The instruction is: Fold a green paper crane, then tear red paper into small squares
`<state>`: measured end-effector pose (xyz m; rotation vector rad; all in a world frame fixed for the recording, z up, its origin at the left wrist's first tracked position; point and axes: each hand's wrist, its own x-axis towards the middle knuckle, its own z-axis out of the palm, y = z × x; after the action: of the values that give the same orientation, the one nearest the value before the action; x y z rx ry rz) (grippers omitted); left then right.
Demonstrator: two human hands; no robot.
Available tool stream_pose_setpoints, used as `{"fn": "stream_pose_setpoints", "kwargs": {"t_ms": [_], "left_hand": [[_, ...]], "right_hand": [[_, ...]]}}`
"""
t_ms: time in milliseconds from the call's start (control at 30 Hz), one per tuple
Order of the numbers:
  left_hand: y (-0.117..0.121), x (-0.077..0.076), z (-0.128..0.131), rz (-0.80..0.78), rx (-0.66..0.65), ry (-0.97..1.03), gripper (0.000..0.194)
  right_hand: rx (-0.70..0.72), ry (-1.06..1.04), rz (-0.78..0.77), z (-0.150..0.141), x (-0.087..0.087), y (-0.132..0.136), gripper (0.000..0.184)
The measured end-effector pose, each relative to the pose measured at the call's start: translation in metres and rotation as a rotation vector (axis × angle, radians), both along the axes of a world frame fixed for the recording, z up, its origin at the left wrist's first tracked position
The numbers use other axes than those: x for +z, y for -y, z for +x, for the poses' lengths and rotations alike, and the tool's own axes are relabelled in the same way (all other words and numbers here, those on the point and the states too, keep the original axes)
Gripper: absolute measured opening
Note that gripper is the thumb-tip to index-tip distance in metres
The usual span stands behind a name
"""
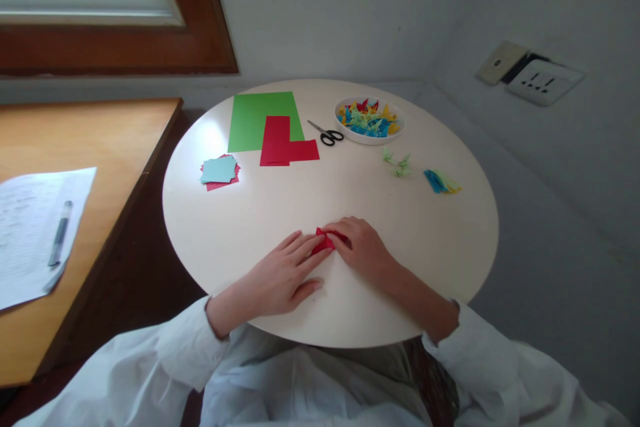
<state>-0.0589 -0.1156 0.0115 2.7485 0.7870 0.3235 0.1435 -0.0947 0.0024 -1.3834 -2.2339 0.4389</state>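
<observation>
A small piece of red paper lies on the round white table in front of me, partly folded over at its right side. My left hand rests flat with its fingers stretched out, the fingertips pressing on the paper's left part. Thumb and fingers of my right hand pinch the paper's right edge. The fingers cover much of the paper, so its exact folded shape is hidden.
Further back are a green sheet, red paper strips, black-handled scissors and a white dish of folded paper pieces. A stack of small paper squares lies left; green pieces and a colourful bundle lie right.
</observation>
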Motion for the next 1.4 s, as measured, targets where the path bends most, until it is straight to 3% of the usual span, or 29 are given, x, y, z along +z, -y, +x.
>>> {"fn": "stream_pose_setpoints", "kwargs": {"t_ms": [467,733,1133,1333,1400], "left_hand": [[0.000,0.002,0.006,0.094,0.032,-0.058,0.051],[0.000,0.004,0.007,0.117,0.033,-0.049,0.048],[0.002,0.005,0.007,0.144,0.052,-0.045,0.045],[0.002,0.006,0.008,0.157,0.053,-0.044,0.043],[0.002,0.006,0.008,0.154,0.050,-0.046,0.044]], "right_hand": [[-0.008,0.090,0.056,-0.002,0.002,0.005,0.015],[-0.028,0.003,0.060,-0.001,-0.004,0.004,0.013],[-0.207,0.137,0.104,0.024,-0.006,0.004,0.021],[-0.217,0.007,0.271,0.028,-0.004,0.011,0.030],[-0.161,-0.010,0.353,0.026,-0.001,0.021,0.032]]}}
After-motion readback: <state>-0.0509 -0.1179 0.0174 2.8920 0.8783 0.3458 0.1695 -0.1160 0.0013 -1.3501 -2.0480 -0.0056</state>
